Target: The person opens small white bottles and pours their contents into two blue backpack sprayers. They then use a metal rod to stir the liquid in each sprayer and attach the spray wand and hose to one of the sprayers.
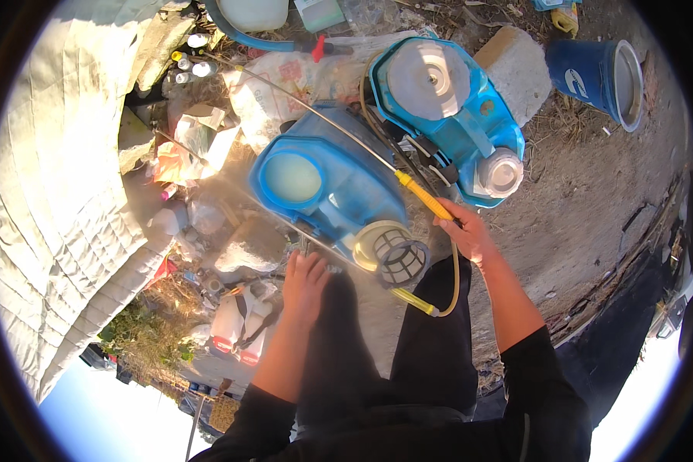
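Note:
My right hand (465,228) is closed on the yellow handle of a spray wand (418,193), whose thin metal lance points up and left. Below and left stands a blue backpack sprayer (352,179) with its round mouth uncovered, pale liquid inside. A strainer basket (403,260) and a cream ring (375,239) lie at its near end. My left hand (307,283) is by the sprayer's near left side, beside a second thin lance (291,227); whether it grips anything is unclear. A second, turquoise sprayer (479,127) with a white lid (428,78) stands at the upper right.
A blue bucket (583,78) lies near a pale stone block (514,72) at the upper right. A hose with a red valve (319,49) crosses the top. Small bottles (203,69), rocks (254,245) and litter are at left, beside a quilted cover (69,185). White containers (237,320) sit lower left.

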Tool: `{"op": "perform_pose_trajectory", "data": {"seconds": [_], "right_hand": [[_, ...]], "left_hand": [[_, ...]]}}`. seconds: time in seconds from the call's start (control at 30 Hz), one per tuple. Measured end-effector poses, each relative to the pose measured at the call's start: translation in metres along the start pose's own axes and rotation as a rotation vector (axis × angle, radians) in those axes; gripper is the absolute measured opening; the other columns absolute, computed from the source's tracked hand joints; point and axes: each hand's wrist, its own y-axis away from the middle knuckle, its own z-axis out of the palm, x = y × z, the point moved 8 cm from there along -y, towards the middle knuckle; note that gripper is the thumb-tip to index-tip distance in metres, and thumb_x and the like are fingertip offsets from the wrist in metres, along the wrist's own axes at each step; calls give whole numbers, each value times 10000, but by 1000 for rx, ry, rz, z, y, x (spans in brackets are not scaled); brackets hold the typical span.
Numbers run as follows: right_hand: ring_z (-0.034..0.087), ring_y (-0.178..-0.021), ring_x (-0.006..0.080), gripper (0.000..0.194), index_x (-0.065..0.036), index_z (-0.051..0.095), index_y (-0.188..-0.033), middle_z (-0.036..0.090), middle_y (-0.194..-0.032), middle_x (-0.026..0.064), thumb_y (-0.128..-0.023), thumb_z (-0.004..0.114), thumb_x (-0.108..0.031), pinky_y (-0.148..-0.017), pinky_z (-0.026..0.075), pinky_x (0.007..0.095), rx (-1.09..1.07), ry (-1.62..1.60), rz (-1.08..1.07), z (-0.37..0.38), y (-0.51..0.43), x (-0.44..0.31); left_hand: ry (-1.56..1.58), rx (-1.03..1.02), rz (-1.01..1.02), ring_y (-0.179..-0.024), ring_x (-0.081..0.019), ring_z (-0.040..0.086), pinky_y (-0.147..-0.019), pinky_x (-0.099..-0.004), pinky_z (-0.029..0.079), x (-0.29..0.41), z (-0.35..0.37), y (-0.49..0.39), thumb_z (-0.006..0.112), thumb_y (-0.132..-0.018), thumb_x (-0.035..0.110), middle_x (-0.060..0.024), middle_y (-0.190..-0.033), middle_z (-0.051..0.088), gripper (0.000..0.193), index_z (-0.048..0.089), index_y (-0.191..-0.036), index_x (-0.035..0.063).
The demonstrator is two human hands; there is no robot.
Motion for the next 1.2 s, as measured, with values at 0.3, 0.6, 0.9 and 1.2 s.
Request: {"op": "perform_pose_trajectory", "data": {"seconds": [0.3,0.6,0.9,1.2], "right_hand": [[625,-836,89,514,-37,577,-1510,689,-993,14,-1029,688,-179,-772,517,272,11,55,-133,3,-6,-2],[662,-896,188,516,-79,590,-1503,737,-1079,95,-1036,694,-271,-819,534,380,-31,182,-101,-6,-8,-6],[694,-903,346,445,-76,644,-1388,715,-1014,192,-1029,674,-337,-802,534,427,-88,370,-120,-12,-28,3],[656,-927,147,460,-2,573,-1493,692,-1130,35,-1077,628,-189,-863,542,300,-84,-212,-115,-5,-15,8]], "left_hand": [[-37,-61,-27,-1066,-241,654,-926,-421,574,-50,38,11,641,-1034,135,-99,-1199,645,645,338,-1602,99],[6,-298,-260,-1164,-258,625,-1044,-498,522,-115,89,40,570,-1115,283,-42,-1216,622,233,566,-1313,159],[226,-539,-9,-1036,-207,680,-1008,-473,578,-30,101,127,563,-1125,238,-18,-1092,646,102,569,-1205,173],[369,-605,136,-1017,-200,631,-980,-437,525,17,127,154,585,-1119,294,-1,-1118,633,158,565,-1245,200]]}}
